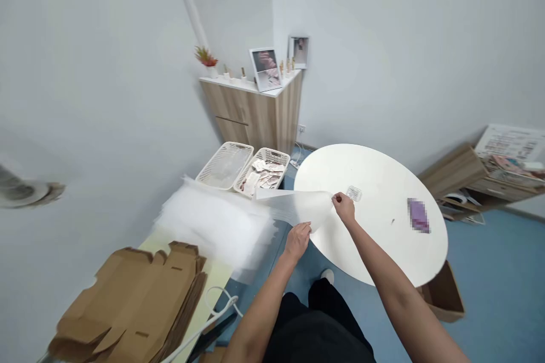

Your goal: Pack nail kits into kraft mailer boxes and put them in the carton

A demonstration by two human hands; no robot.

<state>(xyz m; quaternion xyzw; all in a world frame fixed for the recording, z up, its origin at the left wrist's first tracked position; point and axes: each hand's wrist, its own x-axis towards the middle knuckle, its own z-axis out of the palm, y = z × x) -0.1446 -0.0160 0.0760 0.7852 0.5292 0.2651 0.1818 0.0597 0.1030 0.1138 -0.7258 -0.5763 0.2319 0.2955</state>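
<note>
A thin, translucent white sheet (304, 206) stretches between my two hands, at the left edge of the round white table (361, 164). My left hand (298, 238) pinches its near edge. Higher and to the right, my right hand (343, 207) is closed on its far corner, over the tabletop. The sheet's left end reaches back toward a pile of similar white sheets (217, 218); whether it still touches the pile is hard to tell. Just beyond my right hand, a small clear packet (353, 193) lies on the table.
Flattened brown cardboard boxes (131, 300) are stacked at lower left, beside a white cable (221, 312). Two white baskets (225, 164) stand behind the sheets, one holding small packets. A purple item (418, 215) is on the table. An open cardboard box (445, 295) sits below its right edge.
</note>
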